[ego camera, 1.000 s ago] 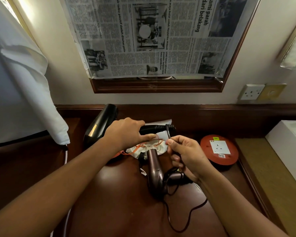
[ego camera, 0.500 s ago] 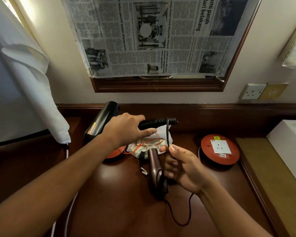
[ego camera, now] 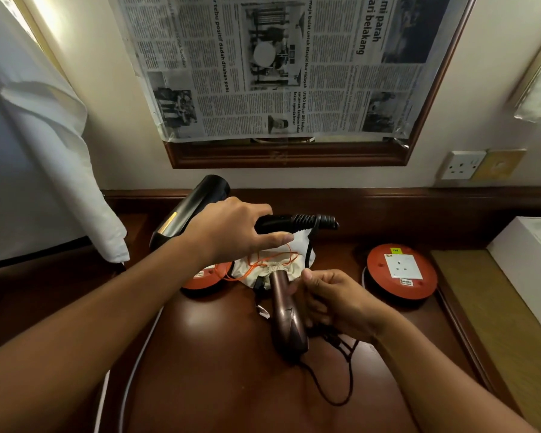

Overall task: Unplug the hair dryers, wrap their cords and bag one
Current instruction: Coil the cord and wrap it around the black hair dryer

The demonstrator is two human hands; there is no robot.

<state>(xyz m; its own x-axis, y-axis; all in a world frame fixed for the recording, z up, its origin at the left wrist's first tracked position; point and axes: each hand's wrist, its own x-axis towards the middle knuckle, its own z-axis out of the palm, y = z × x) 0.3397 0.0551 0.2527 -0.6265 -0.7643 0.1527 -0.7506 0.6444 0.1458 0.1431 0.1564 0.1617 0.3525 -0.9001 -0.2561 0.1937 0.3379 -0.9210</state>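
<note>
Black hair dryer [ego camera: 194, 207] hangs over the desk, its handle pointing right in your left hand's [ego camera: 231, 228] grasp; your right hand [ego camera: 334, 301], below, pinches its cord [ego camera: 308, 254] ready to wind around that handle.

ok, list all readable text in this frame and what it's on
Newspaper taped over the mirror, sheet turned sideways:
"parah"
"belakang"
"air tebu positif dadah ditahan polis"
"meja bulat untuk Masjid Nur Hidayah"
Body columns: too small to read.
Right red socket reel: yellow tag and small white sticker, unreadable.
Left red reel: sticker unreadable.
Hair dryers, wall socket: no legible text.
</note>
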